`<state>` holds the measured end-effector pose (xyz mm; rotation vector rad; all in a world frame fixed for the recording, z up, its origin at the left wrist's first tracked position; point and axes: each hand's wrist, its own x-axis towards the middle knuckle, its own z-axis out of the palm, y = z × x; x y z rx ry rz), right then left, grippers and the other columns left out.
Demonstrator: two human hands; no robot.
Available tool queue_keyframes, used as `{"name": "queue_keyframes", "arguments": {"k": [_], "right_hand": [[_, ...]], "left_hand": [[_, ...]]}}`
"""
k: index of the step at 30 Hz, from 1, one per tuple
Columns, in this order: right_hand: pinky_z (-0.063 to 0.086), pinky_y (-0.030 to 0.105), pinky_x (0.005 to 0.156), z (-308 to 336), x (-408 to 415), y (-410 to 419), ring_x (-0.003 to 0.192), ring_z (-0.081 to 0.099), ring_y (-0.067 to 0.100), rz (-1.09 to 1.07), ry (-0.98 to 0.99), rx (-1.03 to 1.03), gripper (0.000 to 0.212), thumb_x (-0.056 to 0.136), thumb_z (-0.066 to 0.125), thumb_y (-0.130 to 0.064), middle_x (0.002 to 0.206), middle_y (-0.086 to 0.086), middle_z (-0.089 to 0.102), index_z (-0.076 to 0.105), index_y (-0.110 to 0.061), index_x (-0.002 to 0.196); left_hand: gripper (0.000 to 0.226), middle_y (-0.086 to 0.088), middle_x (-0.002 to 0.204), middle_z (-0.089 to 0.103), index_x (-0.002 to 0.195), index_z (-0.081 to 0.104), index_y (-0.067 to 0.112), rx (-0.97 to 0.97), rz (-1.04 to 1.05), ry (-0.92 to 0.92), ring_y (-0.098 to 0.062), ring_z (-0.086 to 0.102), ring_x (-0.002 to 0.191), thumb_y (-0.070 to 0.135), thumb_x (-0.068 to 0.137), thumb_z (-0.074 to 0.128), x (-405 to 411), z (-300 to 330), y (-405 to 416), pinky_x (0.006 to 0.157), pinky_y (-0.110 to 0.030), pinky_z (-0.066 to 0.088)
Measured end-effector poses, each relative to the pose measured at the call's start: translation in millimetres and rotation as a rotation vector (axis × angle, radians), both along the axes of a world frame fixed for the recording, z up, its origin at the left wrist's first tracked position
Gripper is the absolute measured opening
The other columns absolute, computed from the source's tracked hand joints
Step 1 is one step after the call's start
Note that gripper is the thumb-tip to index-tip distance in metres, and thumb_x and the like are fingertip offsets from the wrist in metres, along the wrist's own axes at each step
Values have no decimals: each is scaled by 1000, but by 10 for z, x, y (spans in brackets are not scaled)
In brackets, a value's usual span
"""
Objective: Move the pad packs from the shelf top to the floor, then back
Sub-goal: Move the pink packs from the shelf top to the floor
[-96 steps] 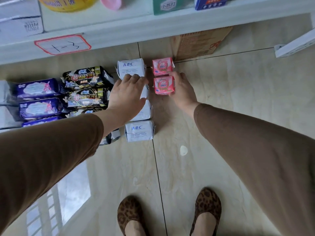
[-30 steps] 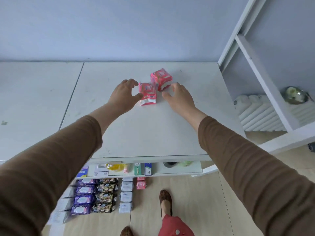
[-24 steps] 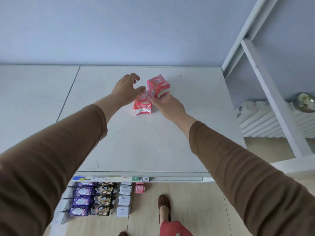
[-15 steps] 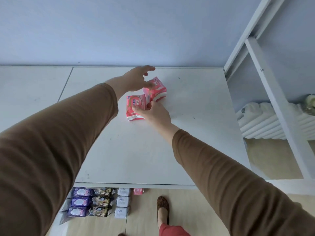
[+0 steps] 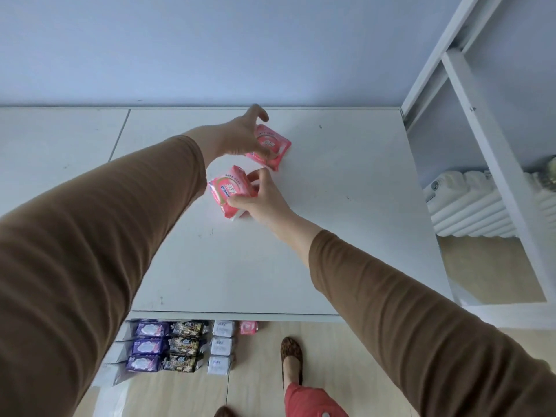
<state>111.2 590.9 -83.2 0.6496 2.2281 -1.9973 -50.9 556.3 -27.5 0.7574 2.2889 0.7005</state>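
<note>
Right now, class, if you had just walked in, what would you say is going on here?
A person stands at a white shelf top handling two pink pad packs. The right hand grips the nearer pink pack, tilted up off the surface; the left hand reaches over the farther pink pack, fingertips on it. Below, rows of packs on the floor still wait.

You have two pink packs [image 5: 233, 188] on the shelf top [image 5: 270, 251]. On the floor [image 5: 346, 356] lie one pink pack [image 5: 248, 327], three white packs [image 5: 221, 346], three purple [image 5: 147, 346] and three black-and-gold [image 5: 184, 346].
</note>
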Motion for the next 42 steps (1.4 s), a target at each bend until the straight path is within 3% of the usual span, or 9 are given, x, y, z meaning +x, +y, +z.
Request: {"name": "queue_keyframes", "arguments": {"k": [3, 6, 11, 19, 23, 28, 31, 35, 42], "right_hand": [[60, 52, 81, 36, 190, 30, 100, 69, 30, -25, 19, -96, 47, 81, 76, -14, 120, 8, 58, 48, -19, 118], [58, 50, 86, 85, 447, 13, 102, 70, 29, -32, 35, -120, 43, 86, 74, -16, 118, 5, 63, 51, -22, 122], [59, 39, 83, 241, 1024, -320, 91, 71, 11, -64, 75, -150, 36, 90, 71, -24, 104, -11, 66, 57, -30, 122], [60, 36, 87, 201, 2227, -1226, 111, 67, 19, -163, 73, -133, 74, 77, 85, -18, 128, 4, 60, 45, -20, 140], [58, 40, 92, -52, 2776, -1575, 111, 67, 23, -158, -11, -89, 62, 75, 86, -11, 121, 6, 67, 54, -18, 128], [52, 15, 73, -434, 3357, -1875, 93, 68, 1, -121, -99, -94, 55, 73, 86, -14, 106, -8, 71, 60, -25, 120], [53, 18, 71, -809, 3649, -1997, 87, 67, 0, -127, -147, -100, 51, 75, 84, -5, 100, -8, 70, 61, -22, 117], [53, 33, 89, -1417, 4002, -2148, 98, 62, 11, -100, -240, -70, 57, 76, 83, -5, 111, 0, 67, 58, -14, 127], [44, 26, 92, -2709, 4387, -2377, 109, 56, 13, -51, -367, 22, 71, 79, 84, -23, 124, -5, 60, 46, -22, 139]], "left_hand": [[72, -7, 118, 60, 129, 50, 19, 109, 107, -5, -19, 63, 97, 23, 68, 89, 88, 88, -231, 72, -27, 52], [60, -2, 107, 65, 119, 54, 17, 172, 145, -65, -18, 63, 95, 27, 70, 87, 277, 162, -566, 74, -27, 52], [54, -6, 115, 63, 122, 48, 14, 316, 150, -216, -25, 63, 112, 33, 82, 78, 801, 193, -1381, 101, -42, 50], [45, -3, 113, 63, 131, 47, 12, 370, 75, -337, -15, 65, 101, 30, 93, 65, 1937, 102, -2767, 93, -36, 52], [44, -9, 115, 65, 130, 50, 9, 317, 64, -410, -19, 67, 98, 15, 90, 67, 2442, -162, -3255, 95, -39, 54], [45, -18, 118, 64, 124, 52, 11, 169, 57, -436, -29, 66, 100, 10, 84, 73, 2921, -670, -3645, 93, -42, 52], [47, -11, 109, 67, 120, 52, 16, 77, 37, -408, -26, 66, 92, 18, 81, 77, 3153, -1080, -3796, 80, -32, 55], [46, -3, 103, 67, 118, 53, 25, 17, 74, -370, -19, 63, 84, 26, 81, 79, 3437, -1802, -3936, 70, -27, 49], [62, 7, 101, 59, 123, 52, 30, -150, 88, -235, -10, 56, 77, 46, 72, 83, 3802, -3351, -3951, 57, -24, 42]]}}
